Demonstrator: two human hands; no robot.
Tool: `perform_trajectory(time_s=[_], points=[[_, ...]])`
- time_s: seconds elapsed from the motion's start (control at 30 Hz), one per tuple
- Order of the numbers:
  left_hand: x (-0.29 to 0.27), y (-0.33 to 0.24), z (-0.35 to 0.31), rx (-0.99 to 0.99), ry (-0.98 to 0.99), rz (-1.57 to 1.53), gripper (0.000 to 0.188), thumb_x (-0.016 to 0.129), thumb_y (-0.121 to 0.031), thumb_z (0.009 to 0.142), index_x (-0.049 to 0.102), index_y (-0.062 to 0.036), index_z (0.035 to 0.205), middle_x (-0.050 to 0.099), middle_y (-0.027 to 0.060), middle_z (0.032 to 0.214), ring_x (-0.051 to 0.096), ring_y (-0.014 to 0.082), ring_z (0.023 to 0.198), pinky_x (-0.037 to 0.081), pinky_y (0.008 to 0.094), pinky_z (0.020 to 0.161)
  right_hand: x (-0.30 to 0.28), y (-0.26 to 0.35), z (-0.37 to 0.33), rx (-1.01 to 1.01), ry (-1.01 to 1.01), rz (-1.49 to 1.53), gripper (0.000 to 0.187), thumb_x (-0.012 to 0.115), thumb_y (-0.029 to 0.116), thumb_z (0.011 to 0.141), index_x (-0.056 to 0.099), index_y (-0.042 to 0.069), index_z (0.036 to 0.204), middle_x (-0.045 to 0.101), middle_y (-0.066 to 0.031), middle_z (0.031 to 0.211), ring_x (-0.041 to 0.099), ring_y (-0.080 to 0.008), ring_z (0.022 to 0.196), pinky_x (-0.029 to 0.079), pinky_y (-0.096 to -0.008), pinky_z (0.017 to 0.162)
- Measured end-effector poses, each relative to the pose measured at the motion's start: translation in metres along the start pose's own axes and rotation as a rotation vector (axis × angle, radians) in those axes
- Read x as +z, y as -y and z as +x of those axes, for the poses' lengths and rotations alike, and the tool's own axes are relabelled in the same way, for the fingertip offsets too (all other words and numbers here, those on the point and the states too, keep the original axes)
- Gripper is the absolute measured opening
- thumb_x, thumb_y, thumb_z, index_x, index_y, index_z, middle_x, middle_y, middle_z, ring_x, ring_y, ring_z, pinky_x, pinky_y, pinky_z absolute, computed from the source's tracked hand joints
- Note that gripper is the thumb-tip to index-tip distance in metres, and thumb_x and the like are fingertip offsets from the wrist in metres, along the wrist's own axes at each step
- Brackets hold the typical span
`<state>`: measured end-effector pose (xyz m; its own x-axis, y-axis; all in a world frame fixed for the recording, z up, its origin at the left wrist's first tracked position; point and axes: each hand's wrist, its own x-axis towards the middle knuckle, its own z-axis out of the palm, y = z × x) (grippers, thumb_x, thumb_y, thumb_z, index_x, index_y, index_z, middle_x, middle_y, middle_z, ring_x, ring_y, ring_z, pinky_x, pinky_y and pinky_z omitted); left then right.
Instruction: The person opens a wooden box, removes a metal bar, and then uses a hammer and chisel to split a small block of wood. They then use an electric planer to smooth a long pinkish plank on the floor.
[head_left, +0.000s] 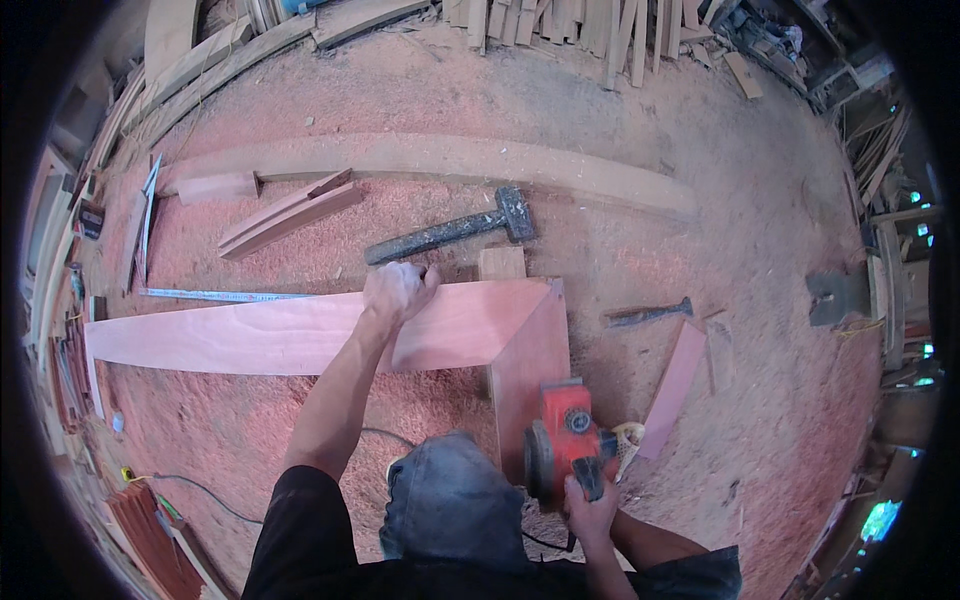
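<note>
A long pinkish board [250, 335] lies across the ground in front of me, joined at its right end by a mitred corner to a shorter board [520, 390] that runs back toward me. My left hand [398, 290] is closed over the long board's far edge, fingertips mostly hidden. Gripped by its rear handle in my right hand [592, 508] is a red electric hand planer [568, 425], resting on the shorter board. Pale shavings [630, 438] show at the planer's right side. A small wood block [502, 264] sits against the corner's far side.
Beyond the board lies a hammer [440, 235], with grooved wood pieces [290, 215] further left. A metal square [215, 295] is by the far edge. To the right are a chisel [650, 313] and an offcut [675, 385]. A dark cable [205, 490] crosses the shavings-strewn ground.
</note>
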<state>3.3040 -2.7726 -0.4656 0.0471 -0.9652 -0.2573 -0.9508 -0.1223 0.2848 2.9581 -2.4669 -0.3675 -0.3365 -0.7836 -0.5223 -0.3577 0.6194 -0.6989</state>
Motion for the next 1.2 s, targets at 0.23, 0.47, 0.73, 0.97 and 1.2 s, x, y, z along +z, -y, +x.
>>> perform_trajectory(time_s=[0.23, 0.47, 0.73, 0.97, 1.2], points=[[0.004, 0.0, -0.002, 0.058, -0.091, 0.01, 0.044, 0.054, -0.043, 0.101, 0.083, -0.0114, 0.088, 0.075, 0.0235, 0.083, 0.075, 0.0413, 0.082, 0.061, 0.0522, 0.08, 0.016, 0.064, 0.06, -0.042, 0.054, 0.142, 0.019, 0.076, 0.018, 0.093, 0.072, 0.0, 0.094, 0.065, -0.002, 0.071, 0.061, -0.0129, 0.067, 0.053, -0.0351, 0.067], [0.005, 0.003, 0.0, 0.04, -0.069, 0.035, 0.043, 0.054, -0.043, 0.1, 0.083, -0.0134, 0.085, 0.074, 0.0223, 0.08, 0.075, 0.041, 0.079, 0.062, 0.0507, 0.078, 0.039, 0.115, 0.128, -0.187, 0.015, 0.1, 0.025, 0.076, 0.023, 0.093, 0.073, -0.002, 0.097, 0.069, -0.006, 0.077, 0.062, -0.0129, 0.073, 0.053, -0.036, 0.072], [-0.001, -0.002, 0.0, 0.006, -0.006, 0.036, 0.046, 0.05, -0.045, 0.102, 0.083, -0.0159, 0.092, 0.076, 0.0236, 0.088, 0.076, 0.0412, 0.088, 0.061, 0.053, 0.083, 0.06, 0.169, 0.196, -0.351, -0.001, 0.15, 0.025, 0.076, 0.025, 0.096, 0.065, 0.004, 0.087, 0.058, -0.0003, 0.065, 0.053, -0.0096, 0.051, 0.041, -0.0325, 0.048], [-0.005, -0.001, -0.002, 0.01, 0.026, 0.02, 0.046, 0.048, -0.043, 0.101, 0.082, -0.0141, 0.088, 0.076, 0.0225, 0.088, 0.076, 0.0406, 0.087, 0.061, 0.0526, 0.083, 0.064, 0.202, 0.217, -0.331, -0.024, 0.159, 0.035, 0.076, 0.037, 0.096, 0.064, 0.005, 0.088, 0.058, -0.0005, 0.061, 0.053, -0.0112, 0.046, 0.041, -0.0308, 0.043], [0.001, 0.006, -0.002, 0.01, -0.066, -0.02, 0.038, 0.054, -0.04, 0.098, 0.079, -0.0113, 0.094, 0.077, 0.02, 0.089, 0.076, 0.0401, 0.085, 0.061, 0.0523, 0.081, 0.005, 0.183, 0.173, -0.205, -0.04, 0.278, 0.033, 0.072, 0.038, 0.101, 0.067, 0.006, 0.098, 0.056, 0.0018, 0.061, 0.052, -0.0104, 0.045, 0.041, -0.0286, 0.042]])
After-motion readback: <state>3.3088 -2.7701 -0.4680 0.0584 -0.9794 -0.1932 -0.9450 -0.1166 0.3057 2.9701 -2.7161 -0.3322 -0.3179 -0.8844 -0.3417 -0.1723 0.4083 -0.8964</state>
